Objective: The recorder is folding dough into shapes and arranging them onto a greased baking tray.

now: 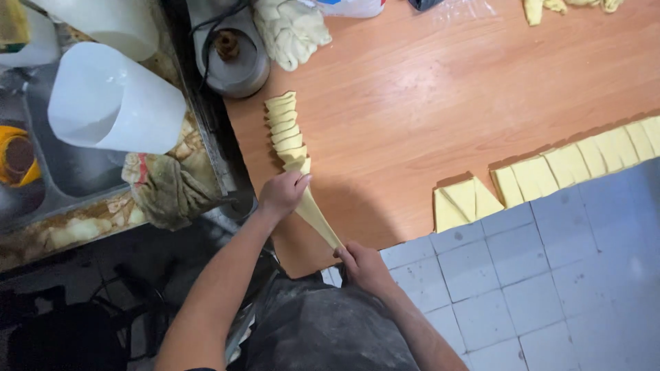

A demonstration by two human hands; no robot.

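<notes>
Over table, hands apparently stretch dough strip

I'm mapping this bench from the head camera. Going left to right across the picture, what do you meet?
White paper cone → crumpled rag → left hand → stretched dough strip → right hand → folded dough triangles → row of cut dough pieces.

Left hand: fingers closed in a pinch, forearm bare, reaching far and left. Right hand: fingers curled shut, held near the body, forearm bare, elbow bent rightward.
</notes>
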